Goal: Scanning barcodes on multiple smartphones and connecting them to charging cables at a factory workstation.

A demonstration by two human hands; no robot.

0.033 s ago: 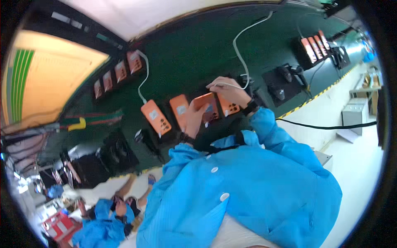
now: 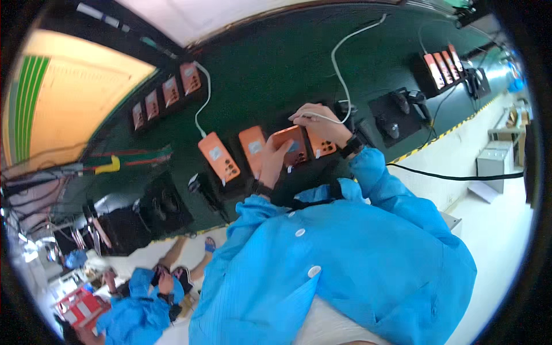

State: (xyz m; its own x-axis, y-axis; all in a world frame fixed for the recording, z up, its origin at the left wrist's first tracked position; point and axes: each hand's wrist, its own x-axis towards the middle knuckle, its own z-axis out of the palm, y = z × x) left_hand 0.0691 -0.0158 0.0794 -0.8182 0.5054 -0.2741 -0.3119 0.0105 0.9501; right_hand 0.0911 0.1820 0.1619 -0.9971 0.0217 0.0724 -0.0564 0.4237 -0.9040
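I see my left hand (image 2: 271,164) wrapped around the lower edge of an orange phone (image 2: 292,145), thumb up against its back, holding it tilted above the green bench (image 2: 299,63). My right hand (image 2: 321,122) sits over the phone's top end, fingers pinched on the plug of a white cable (image 2: 339,69) at that edge; I cannot tell whether the plug is seated. Compared with the earlier frame nothing has shifted: both hands grip as before and the phone sits at the same spot in front of my blue sleeves.

Just beside the held phone, to my left, two more orange phones (image 2: 219,156) lie face down in black cradles, one with its own white lead. A fourth orange phone (image 2: 319,145) shows under my right hand. Farther left a row of four small phones (image 2: 164,95) leans on a stand; far right another rack of phones (image 2: 441,64) stands near a black fixture (image 2: 394,112). Another person in blue (image 2: 144,299) is below the bench edge.
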